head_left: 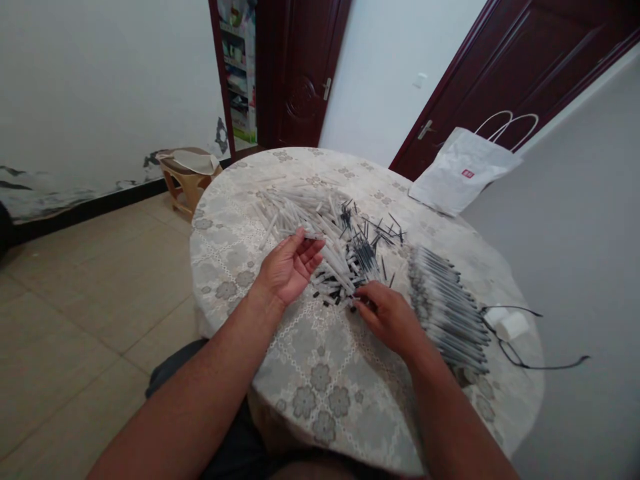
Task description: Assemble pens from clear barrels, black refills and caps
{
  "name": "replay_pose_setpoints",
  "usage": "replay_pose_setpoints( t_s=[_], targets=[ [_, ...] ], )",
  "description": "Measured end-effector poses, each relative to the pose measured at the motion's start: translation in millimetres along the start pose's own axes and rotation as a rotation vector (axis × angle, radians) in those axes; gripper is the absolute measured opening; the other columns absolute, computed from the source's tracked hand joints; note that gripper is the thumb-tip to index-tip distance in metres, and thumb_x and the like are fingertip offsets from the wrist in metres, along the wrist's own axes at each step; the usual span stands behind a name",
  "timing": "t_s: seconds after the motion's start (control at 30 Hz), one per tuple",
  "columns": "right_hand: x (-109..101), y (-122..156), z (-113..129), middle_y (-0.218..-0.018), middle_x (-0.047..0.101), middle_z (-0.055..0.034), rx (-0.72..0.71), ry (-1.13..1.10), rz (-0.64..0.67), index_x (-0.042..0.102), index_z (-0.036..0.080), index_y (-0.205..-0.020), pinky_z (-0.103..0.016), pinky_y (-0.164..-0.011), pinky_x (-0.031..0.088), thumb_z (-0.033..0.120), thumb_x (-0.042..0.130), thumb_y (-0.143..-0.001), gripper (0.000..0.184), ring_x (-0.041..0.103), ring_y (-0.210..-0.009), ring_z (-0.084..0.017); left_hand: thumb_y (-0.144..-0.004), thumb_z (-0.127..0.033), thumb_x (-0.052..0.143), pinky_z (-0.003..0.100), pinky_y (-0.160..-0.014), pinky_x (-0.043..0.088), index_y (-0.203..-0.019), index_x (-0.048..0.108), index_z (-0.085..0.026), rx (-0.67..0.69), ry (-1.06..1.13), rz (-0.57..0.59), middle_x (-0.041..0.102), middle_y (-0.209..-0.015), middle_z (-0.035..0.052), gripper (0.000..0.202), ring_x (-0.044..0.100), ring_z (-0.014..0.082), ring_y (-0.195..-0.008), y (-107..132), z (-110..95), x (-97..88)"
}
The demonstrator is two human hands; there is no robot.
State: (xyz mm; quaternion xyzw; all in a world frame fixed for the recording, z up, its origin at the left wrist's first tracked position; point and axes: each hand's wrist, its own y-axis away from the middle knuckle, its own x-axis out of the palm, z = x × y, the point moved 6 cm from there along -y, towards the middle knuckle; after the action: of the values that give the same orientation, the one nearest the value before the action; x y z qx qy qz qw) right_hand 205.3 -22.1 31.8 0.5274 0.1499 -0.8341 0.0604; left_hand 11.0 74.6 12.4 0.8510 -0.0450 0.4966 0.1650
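My left hand [290, 267] is palm-up and open over the round table [320, 380], its fingertips touching a pile of clear pen barrels [300, 210]. My right hand [387, 313] lies knuckles-up beside a heap of thin black refills [367, 247] and small black caps [330, 290], its fingers curled down into them; what they pinch is hidden. To the right of that hand lies a neat row of assembled pens [447, 307].
A white paper bag [463, 173] leans at the table's far right edge. A black cable with white plugs [510, 327] lies at the right rim. A plastic stool [190, 173] stands on the tiled floor by the wall. Dark doors stand behind.
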Motion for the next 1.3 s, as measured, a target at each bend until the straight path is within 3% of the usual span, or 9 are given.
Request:
replay_pose_setpoints(
  t_s=[0.1,0.17,0.47,0.6,0.73,1.0,1.3],
  targets=[
    [6.3,3.5,1.7,-0.096,0.067,-0.0039,0.014,0.159,0.205,0.072,0.023,-0.099,-0.026,-0.076,0.044,0.021,0.058,-0.096,0.014,0.065,-0.087,-0.017,-0.092,-0.025,0.071,0.019,-0.058,0.059,-0.092,0.063,-0.014,0.019,-0.028,-0.005,0.075,-0.078,0.0039,0.014,0.076,0.0151,-0.071,-0.4,1.9,-1.3],
    [8.3,4.9,2.5,-0.098,0.067,-0.0033,0.037,0.242,0.268,0.072,0.025,-0.101,-0.026,-0.073,0.043,0.022,0.056,-0.097,0.017,0.066,-0.087,-0.017,-0.091,-0.027,0.072,0.021,-0.057,0.06,-0.092,0.062,-0.015,0.026,-0.067,0.001,0.075,-0.08,0.0049,0.016,0.076,0.0165,-0.072,2.0,4.2,0.9],
    [22.9,-1.6,-0.4,-0.105,0.067,-0.0049,0.099,0.389,0.329,0.068,0.024,-0.105,-0.026,-0.068,0.039,0.027,0.054,-0.099,0.016,0.065,-0.086,-0.017,-0.086,-0.028,0.078,0.028,-0.062,0.062,-0.092,0.055,-0.018,0.026,-0.208,0.119,0.075,-0.087,0.0059,0.026,0.077,0.0225,-0.083,8.5,13.6,10.5],
    [19.1,-1.5,3.8,-0.098,0.067,-0.0056,0.05,0.276,0.231,0.064,0.02,-0.098,-0.027,-0.071,0.041,0.025,0.055,-0.097,0.01,0.064,-0.084,-0.018,-0.086,-0.027,0.077,0.029,-0.065,0.063,-0.095,0.054,-0.018,0.02,-0.274,0.136,0.075,-0.091,0.0071,0.026,0.077,0.0236,-0.086,8.7,17.9,9.5],
    [5.9,0.7,6.3,-0.084,0.065,-0.0022,0.012,-0.046,-0.002,0.062,0.02,-0.099,-0.027,-0.072,0.044,0.026,0.055,-0.097,0.009,0.061,-0.075,-0.016,-0.086,-0.028,0.077,0.03,-0.065,0.063,-0.097,0.055,-0.017,-0.001,-0.341,0.153,0.074,-0.093,0.0088,0.027,0.077,0.0243,-0.087,9.6,24.2,8.7],
    [18.5,1.5,-10.7,-0.069,0.062,0.0026,0.286,-0.793,-0.346,0.063,0.021,-0.097,-0.023,-0.053,0.045,0.042,0.068,-0.09,0.022,0.055,-0.057,-0.013,-0.085,-0.027,0.077,0.028,-0.065,0.063,-0.097,0.057,-0.017,-0.111,-0.463,0.222,0.075,-0.096,0.0118,0.026,0.077,0.0231,-0.086,16.5,38.7,12.9],
    [17.0,-1.2,-8.9,-0.074,0.065,0.0018,0.311,-0.855,-0.417,0.066,0.021,-0.099,-0.023,-0.054,0.048,0.039,0.072,-0.086,0.023,0.057,-0.06,-0.012,-0.084,-0.024,0.078,0.03,-0.071,0.064,-0.097,0.058,-0.015,-0.125,-0.487,0.261,0.076,-0.099,0.0138,0.026,0.076,0.0226,-0.088,18.8,42.0,14.1]
  ],
)
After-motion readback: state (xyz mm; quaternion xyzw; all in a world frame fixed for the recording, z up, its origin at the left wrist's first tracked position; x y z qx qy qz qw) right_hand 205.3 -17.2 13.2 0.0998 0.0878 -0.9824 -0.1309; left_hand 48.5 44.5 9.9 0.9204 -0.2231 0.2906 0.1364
